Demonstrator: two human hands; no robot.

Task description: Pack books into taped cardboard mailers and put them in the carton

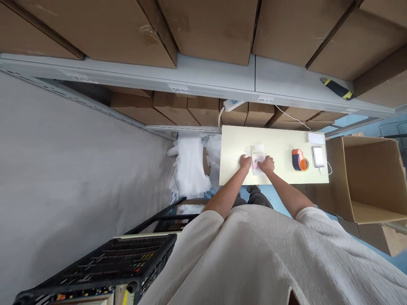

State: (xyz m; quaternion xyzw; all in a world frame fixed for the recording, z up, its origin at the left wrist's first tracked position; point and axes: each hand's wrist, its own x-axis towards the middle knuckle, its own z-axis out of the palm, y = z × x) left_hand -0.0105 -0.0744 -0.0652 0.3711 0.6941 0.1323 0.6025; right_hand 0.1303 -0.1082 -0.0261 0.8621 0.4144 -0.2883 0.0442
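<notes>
A small flat packet [256,157] with pale, pinkish print lies on the cream tabletop [232,144]. Translucent wrapping [259,148] shows around it and extends past its far end. My right hand [267,164] grips the packet's right edge, the thumb lying over its face. At the packet's left side is my left hand [245,162], its fingers curled together close to the edge of the wrapping. What those fingers pinch is too small to make out.
An orange and dark-blue tape dispenser [299,160] and a white-screened device [318,156] with a cable are on the table's right. Beyond stands an open carton [375,178]. Shelves of boxes [210,29] rise in front; white wrapping sheets [190,165] hang left, and a black crate [104,262] stands lower left.
</notes>
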